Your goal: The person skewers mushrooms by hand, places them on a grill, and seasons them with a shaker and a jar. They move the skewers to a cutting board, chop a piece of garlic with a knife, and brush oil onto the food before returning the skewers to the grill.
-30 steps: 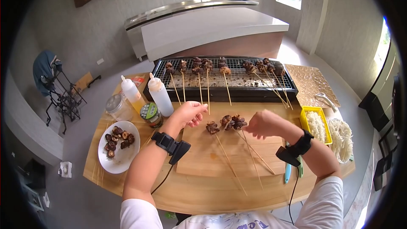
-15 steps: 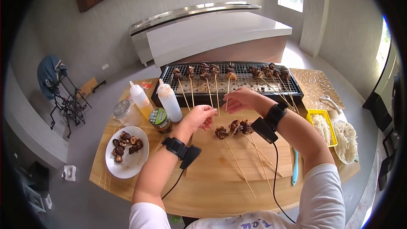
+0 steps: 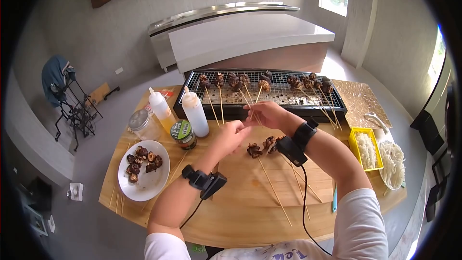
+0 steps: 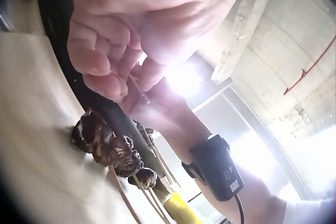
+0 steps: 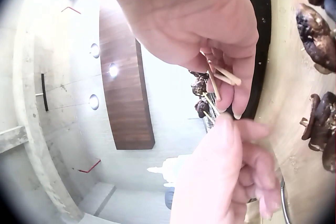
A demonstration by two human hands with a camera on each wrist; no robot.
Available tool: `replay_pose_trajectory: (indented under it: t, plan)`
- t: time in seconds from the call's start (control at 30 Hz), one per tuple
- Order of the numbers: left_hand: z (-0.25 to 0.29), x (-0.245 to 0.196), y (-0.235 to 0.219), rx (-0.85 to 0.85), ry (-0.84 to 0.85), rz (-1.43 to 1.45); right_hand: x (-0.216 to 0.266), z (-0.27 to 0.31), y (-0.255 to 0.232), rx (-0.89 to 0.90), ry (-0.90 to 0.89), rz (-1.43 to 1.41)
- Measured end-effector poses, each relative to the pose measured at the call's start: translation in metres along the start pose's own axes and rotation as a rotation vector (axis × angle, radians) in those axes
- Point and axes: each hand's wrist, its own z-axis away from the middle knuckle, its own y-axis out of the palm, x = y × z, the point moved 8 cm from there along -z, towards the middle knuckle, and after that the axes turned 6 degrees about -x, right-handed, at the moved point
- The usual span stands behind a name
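Note:
Mushroom skewers lie across the grill, their sticks pointing toward me. At its front edge my right hand holds the stick ends of skewers, which cross at the fingers. Close beside it, my left hand pinches a thin skewer stick between thumb and fingers. The two hands' fingertips nearly meet in the right wrist view. Below them, several more mushroom skewers lie on the wooden board, partly hidden by the right wrist's camera.
Left of the board stand two squeeze bottles, a green-lidded jar, a glass jar and a white plate of mushrooms. At right are a yellow basket, a plate of white strips and a textured board.
My right hand came left from the board's skewers to the grill's sticks and now holds them. Two sticks have swung inward and cross. My left hand has shifted slightly down beside it.

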Motion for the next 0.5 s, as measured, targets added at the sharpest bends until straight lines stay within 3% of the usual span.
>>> replay_pose_trajectory:
  t: [0.07,0.1,0.17,0.33,0.4,0.5]
  plan:
    - [0.026,-0.037,-0.033,-0.53,0.565,-0.599,0.01,0.005,0.001,0.032,-0.042,-0.04]
    - [0.028,-0.036,-0.035,-0.53,0.558,-0.605,0.012,0.009,0.0,0.037,-0.037,-0.045]
    - [0.037,-0.039,-0.048,-0.733,0.514,-0.848,0.018,0.018,-0.003,0.019,-0.041,-0.013]
    - [0.012,-0.021,-0.04,-0.578,0.287,-0.933,0.031,0.04,-0.018,-0.159,-0.115,0.164]
    - [-0.005,-0.009,-0.04,-0.513,0.219,-0.881,0.043,0.046,-0.03,-0.267,-0.206,0.385]
    - [-0.022,-0.003,-0.042,-0.548,0.31,-0.77,0.043,0.045,-0.042,-0.304,-0.183,0.497]
